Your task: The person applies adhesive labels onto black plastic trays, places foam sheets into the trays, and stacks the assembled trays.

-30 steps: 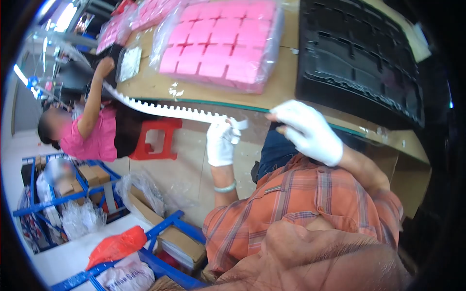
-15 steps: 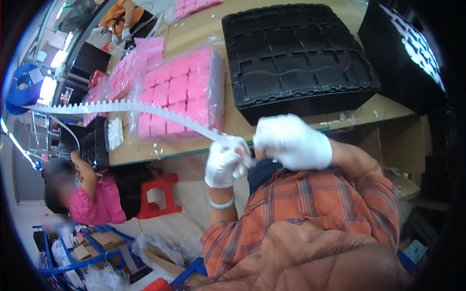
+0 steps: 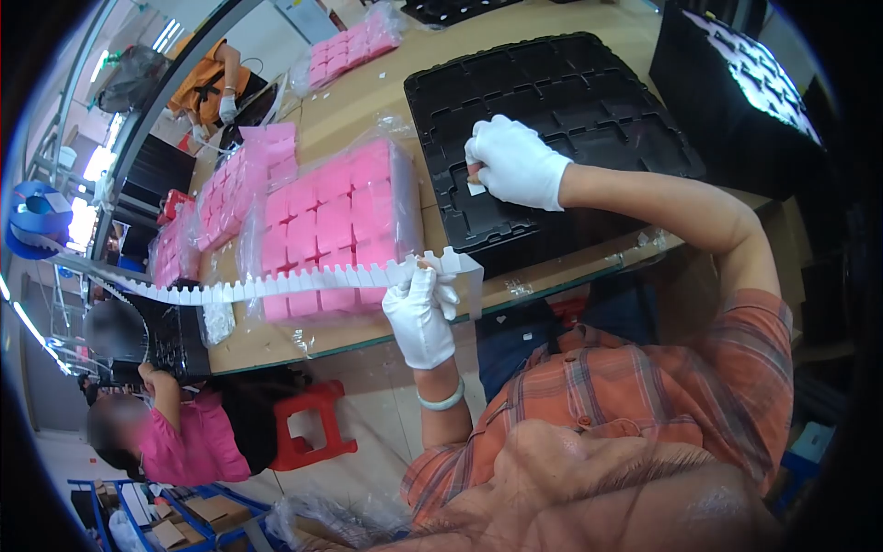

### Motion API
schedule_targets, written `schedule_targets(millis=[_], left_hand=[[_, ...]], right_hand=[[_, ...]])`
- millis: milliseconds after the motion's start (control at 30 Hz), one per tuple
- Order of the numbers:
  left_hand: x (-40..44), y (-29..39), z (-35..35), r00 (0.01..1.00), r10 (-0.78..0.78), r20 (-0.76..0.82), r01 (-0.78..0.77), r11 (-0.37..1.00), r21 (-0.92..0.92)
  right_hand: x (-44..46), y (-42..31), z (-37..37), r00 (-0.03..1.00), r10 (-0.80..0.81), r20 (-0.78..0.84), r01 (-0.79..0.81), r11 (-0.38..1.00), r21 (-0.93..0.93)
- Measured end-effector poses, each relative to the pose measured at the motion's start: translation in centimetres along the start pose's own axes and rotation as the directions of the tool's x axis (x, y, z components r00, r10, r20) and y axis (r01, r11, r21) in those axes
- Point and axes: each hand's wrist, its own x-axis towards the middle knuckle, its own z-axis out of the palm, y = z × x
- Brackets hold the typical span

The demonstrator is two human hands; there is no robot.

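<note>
My left hand (image 3: pixel 419 322), in a white glove, pinches a long white notched strip (image 3: pixel 230 291) near its free end, in front of the pink blocks. The end of the strip bends down past my fingers. From a blue reel (image 3: pixel 41 216) at the far left, the strip runs across to this hand. My right hand (image 3: pixel 522 167), also gloved, is closed over the black moulded tray (image 3: pixel 543 83). At its fingertips is a small white piece (image 3: pixel 475 189), close to or touching the tray surface; I cannot tell which.
Bagged pink blocks (image 3: pixel 336 221) lie left of the tray, with more pink blocks (image 3: pixel 354 46) behind. A black stack (image 3: pixel 736 120) stands at the right. A co-worker in pink (image 3: pixel 198 437) sits left near a red stool (image 3: pixel 317 428); another person in orange (image 3: pixel 204 83) works farther back.
My right hand has moved away from my left, up and forward over the black tray. My left hand stays on the strip, whose end now shows beyond the fingers. The view has shifted slightly.
</note>
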Motion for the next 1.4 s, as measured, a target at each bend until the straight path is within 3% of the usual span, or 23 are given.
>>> schedule_targets(millis=[133,333,467,600,733,767,867,933,967,1000,1067,1100,1133,1200,1233,1267,1300,1400], left_hand=[[0.1,-0.3,-1.0,1.000,0.001,0.010,-0.001,0.999,-0.043],[-0.4,0.1,-1.1,1.000,-0.012,0.008,0.013,0.999,-0.050],[-0.9,0.3,-1.0,1.000,-0.003,0.029,0.004,1.000,-0.029],[-1.3,0.5,-0.9,1.000,-0.012,0.009,0.012,1.000,-0.022],[-1.3,0.0,-1.2,1.000,-0.005,0.014,0.005,1.000,-0.023],[-1.3,0.0,-1.2,1.000,-0.008,0.018,0.009,1.000,-0.026],[-1.4,0.0,-0.9,0.998,-0.002,0.055,0.006,0.998,-0.069],[-1.4,-0.1,-0.4,0.996,-0.012,0.083,0.018,0.997,-0.069],[-1.3,0.0,-0.1,0.996,-0.018,0.093,0.024,0.997,-0.070],[-1.4,0.0,0.6,0.994,-0.022,0.103,0.027,0.999,-0.046],[-1.6,0.6,2.1,0.989,-0.044,0.139,0.040,0.999,0.027],[-1.7,0.6,3.2,0.987,-0.015,0.161,0.014,1.000,0.007],[-1.9,0.7,4.1,0.987,-0.009,0.163,0.007,1.000,0.015],[-2.3,0.2,5.3,0.988,0.021,0.154,-0.036,0.995,0.094],[-2.5,0.1,5.6,0.990,0.030,0.135,-0.044,0.994,0.100],[-2.5,0.1,5.9,0.990,0.055,0.129,-0.070,0.991,0.115],[-2.6,0.1,6.1,0.990,0.080,0.116,-0.095,0.987,0.127],[-2.4,0.1,6.1,0.990,0.124,0.070,-0.132,0.983,0.129]], right_hand=[[0.5,0.2,-0.4,0.998,-0.035,0.060,0.034,0.999,0.020],[0.2,-1.7,-0.9,0.975,-0.222,0.004,0.216,0.944,-0.249],[0.6,-0.8,-0.3,0.987,-0.162,-0.016,0.156,0.972,-0.174],[-0.1,-1.5,-0.7,0.980,-0.198,0.002,0.192,0.952,-0.239],[-1.8,-0.8,-1.9,0.975,-0.139,0.175,0.116,0.985,0.131],[-3.1,-0.6,-2.9,0.978,-0.178,0.109,0.163,0.978,0.132],[-8.5,-0.1,-9.3,0.917,-0.224,0.329,0.151,0.961,0.233],[-13.0,1.3,-12.8,0.871,-0.119,0.477,0.088,0.992,0.089],[-15.1,1.5,-13.8,0.871,0.194,0.451,-0.093,0.967,-0.237],[-16.5,0.9,-13.8,0.913,0.354,0.203,-0.207,0.830,-0.519],[-16.6,1.0,-12.9,0.970,0.241,-0.035,-0.235,0.887,-0.398],[-15.6,0.3,-12.5,0.954,0.298,0.033,-0.300,0.942,0.153],[-14.7,-0.4,-11.7,0.956,0.271,0.117,-0.293,0.837,0.461],[-12.9,-1.6,-8.5,0.995,0.053,-0.079,-0.006,0.864,0.503],[-11.9,-1.9,-7.4,0.999,-0.002,-0.054,0.027,0.879,0.476],[-11.0,-2.7,-7.3,0.990,0.088,0.106,-0.135,0.771,0.623],[-10.1,-2.3,-5.9,0.995,0.030,0.093,-0.083,0.766,0.637],[-8.7,-2.4,-4.9,0.985,0.019,0.169,-0.142,0.641,0.754]])
